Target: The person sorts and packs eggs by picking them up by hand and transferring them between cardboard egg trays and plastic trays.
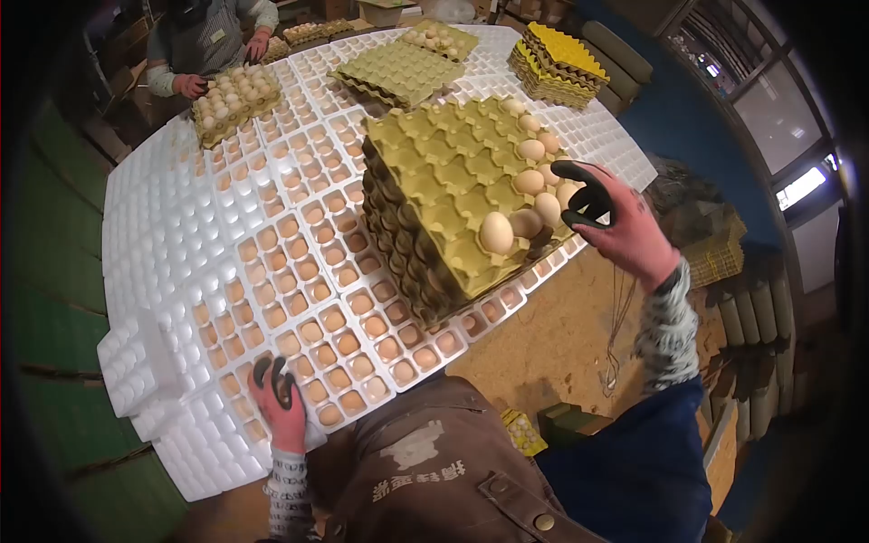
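My right hand (pixel 620 222), in a pink glove with black fingertips, is at the right edge of a tall stack of yellowish egg trays (pixel 453 172). Its thumb and fingers are curved round an egg (pixel 568 195). Several pale eggs (pixel 496 233) lie along that side of the top tray; its other hollows hold none. My left hand (pixel 279 403), gloved alike, is low over the front left of the white plastic trays (pixel 362 308), many filled with brown eggs (pixel 337 377). Its fingers are curled, and what they hold is unclear.
Across the table a person (pixel 213 45) in pink gloves touches a tray of eggs (pixel 237 98). More fibre trays (pixel 398 72) and a yellow-topped stack (pixel 561 63) stand at the back. White trays (pixel 172 226) without visible eggs cover the left.
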